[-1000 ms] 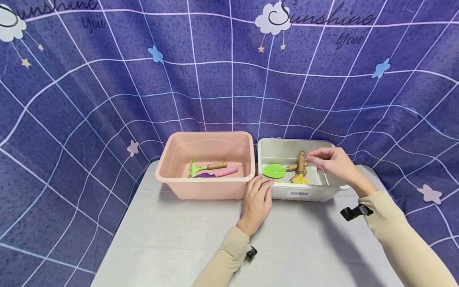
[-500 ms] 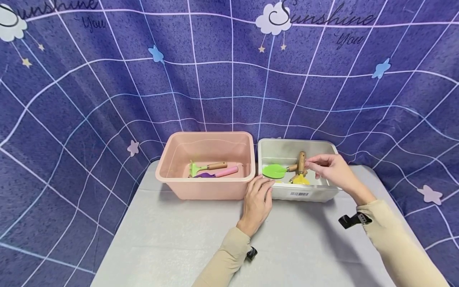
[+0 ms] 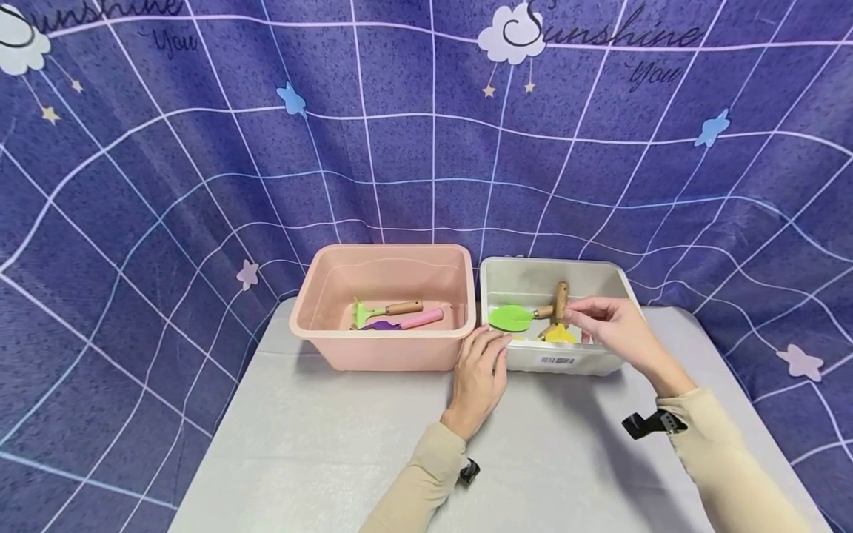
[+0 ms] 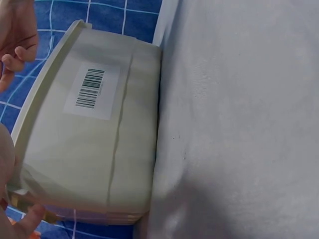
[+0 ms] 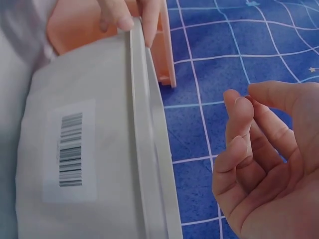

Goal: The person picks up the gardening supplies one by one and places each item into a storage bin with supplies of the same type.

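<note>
My left hand (image 3: 476, 377) grips the front left corner of the grey plastic bin (image 3: 523, 359), fingers over its rim. In the right wrist view, its fingertips lie on both sides of that rim. Over the bin's right part hovers my right hand (image 3: 613, 329), thumb and forefinger tips brought together and the other fingers loosely bent; nothing shows between them in the right wrist view. Those tips overlap the edge of a wooden handle (image 3: 562, 296) on a yellow garden tool (image 3: 560, 334) in the head view. Left of it lies a bright green trowel (image 3: 510, 318).
A pink bin (image 3: 383, 355) stands close on the left, holding a green hand rake (image 3: 362, 314) and a purple tool (image 3: 383, 326) with a pink handle. Both bins stand on a grey-covered table (image 3: 320, 429), before a blue patterned curtain (image 3: 400, 148).
My right hand has drifted slightly down and toward the near side of the grey bin, its sleeve moving with it. The left hand and the garden tools stay where they were.
</note>
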Demonstrator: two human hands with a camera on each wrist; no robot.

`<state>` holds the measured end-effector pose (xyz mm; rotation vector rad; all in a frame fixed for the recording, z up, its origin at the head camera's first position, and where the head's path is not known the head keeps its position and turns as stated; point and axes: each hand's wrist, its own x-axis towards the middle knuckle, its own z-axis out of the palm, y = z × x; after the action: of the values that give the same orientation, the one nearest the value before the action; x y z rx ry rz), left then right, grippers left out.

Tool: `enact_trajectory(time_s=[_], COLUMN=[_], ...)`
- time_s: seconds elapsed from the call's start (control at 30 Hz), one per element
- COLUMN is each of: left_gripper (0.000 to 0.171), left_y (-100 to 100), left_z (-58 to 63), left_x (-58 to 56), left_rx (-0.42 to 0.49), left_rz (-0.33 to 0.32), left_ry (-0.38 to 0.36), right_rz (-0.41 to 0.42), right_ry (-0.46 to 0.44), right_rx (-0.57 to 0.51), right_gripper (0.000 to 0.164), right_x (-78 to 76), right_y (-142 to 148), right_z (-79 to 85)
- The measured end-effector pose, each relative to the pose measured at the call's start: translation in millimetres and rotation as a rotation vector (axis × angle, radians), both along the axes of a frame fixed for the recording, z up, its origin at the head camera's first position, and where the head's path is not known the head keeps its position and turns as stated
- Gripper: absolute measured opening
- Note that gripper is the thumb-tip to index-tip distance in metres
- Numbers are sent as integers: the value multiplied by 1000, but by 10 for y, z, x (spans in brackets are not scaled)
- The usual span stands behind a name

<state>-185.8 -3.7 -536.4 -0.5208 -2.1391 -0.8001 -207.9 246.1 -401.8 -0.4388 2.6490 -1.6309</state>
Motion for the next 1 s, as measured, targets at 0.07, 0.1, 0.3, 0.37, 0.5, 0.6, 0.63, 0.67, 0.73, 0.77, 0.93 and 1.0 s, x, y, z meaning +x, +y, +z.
enact_trajectory(time_s=[0.07,0.1,0.3,0.37,0.5,0.6,0.63,0.67,0.73,0.77,0.93,1.0], left_gripper=[23,23,24,24,25,26,26,27,28,29,33,37], left_y=[3,6,8,5,-7,-12,-13,-15,-19,-19,-27,-38], left_z=[4,5,12,14,11,5,4,5,5,8,50,68], left_x=[6,8,10,8,3,4,7,11,14,14,21,41], left_rx=[0,-1,-4,-3,-6,-13,-14,-14,-13,-13,-26,-35], left_rz=[1,2,2,1,2,4,6,5,1,-5,-31,-47], left_ry=[-2,-1,4,4,5,8,7,6,8,8,-16,-66], right_rz=[2,6,0,-1,2,-1,-3,-3,-9,-12,-38,-53], right_ry=[-7,-11,-14,-9,-3,-6,-8,-11,-17,-19,-16,-18], right_rx=[-17,-26,-68,-76,-88,-91,-94,-96,-100,-101,-109,-117], right_gripper=[18,19,23,23,16,14,14,14,16,16,12,10], right_x=[23,33,87,101,121,143,154,167,191,205,273,299], right_y=[-16,-19,-41,-52,-74,-84,-87,-91,-98,-101,-113,-122], right_z=[-22,-33,-106,-126,-155,-164,-165,-166,-173,-177,-215,-239])
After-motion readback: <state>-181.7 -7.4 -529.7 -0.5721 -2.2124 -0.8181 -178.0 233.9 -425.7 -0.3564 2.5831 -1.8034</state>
